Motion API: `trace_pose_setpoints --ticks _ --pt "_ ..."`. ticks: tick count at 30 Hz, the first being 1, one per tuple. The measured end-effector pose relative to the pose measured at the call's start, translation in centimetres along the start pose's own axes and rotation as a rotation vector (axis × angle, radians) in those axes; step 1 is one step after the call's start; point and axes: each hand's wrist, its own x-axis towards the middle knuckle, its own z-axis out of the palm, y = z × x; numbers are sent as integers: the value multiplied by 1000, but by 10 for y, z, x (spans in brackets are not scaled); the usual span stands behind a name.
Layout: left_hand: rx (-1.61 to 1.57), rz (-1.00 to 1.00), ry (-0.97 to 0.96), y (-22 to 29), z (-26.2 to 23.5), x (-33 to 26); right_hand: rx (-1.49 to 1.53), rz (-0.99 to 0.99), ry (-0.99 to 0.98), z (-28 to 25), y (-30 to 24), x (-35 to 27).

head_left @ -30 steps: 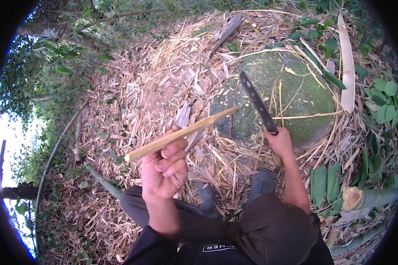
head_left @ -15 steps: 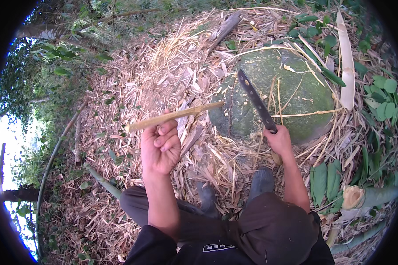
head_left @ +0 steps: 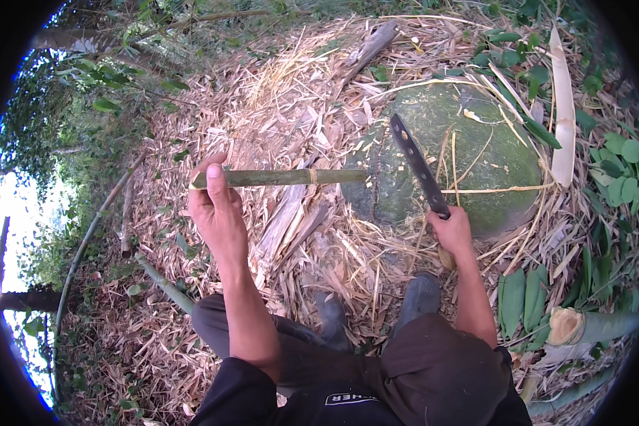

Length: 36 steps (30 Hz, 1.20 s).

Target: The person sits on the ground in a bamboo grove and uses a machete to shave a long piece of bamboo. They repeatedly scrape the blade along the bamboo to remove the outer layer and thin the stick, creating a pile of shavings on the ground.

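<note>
My left hand (head_left: pixel 219 202) is closed around the left end of a green bamboo strip (head_left: pixel 273 177), thumb on top. The strip lies level in the air with a pale node ring toward its right part, and its right end reaches over the left edge of a mossy boulder (head_left: pixel 476 160). In my right hand (head_left: pixel 451 231) is the handle of a dark knife (head_left: pixel 417 162) with a row of holes along its long blade. The blade points up and left above the boulder, apart from the strip. Wood chips and thin straw-coloured fibres lie on the stone.
Dry leaves and shavings (head_left: pixel 263 121) cover the ground. A weathered log piece (head_left: pixel 373 44) lies beyond the boulder, and a pale split bamboo length (head_left: pixel 563 121) at its right. Cut bamboo stems (head_left: pixel 596 326) lie at lower right. My boots (head_left: pixel 417 302) stand before the stone.
My left hand has moved left and turned over, so the bamboo strip shows its green outer side instead of its pale inner side. The knife stays nearly in place.
</note>
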Motion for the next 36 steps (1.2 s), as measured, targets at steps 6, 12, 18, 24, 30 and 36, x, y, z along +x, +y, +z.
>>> trace_pose_setpoints --ticks 6,12,18,24,30,36 --pt "82 514 164 -22 4 15 -13 -5 -7 -3 -9 -4" --pt "9 745 322 -25 25 14 20 41 -15 -3 -14 -6" --pt "184 679 395 -14 37 22 54 -87 -33 9 -54 -38" --pt "202 734 451 -11 48 25 181 -399 -294 12 -167 -75" --pt "305 808 437 -3 51 13 159 -781 -210 17 -226 -108" --pt "263 683 447 -1 55 -1 -34 -461 -303 36 -210 -86"
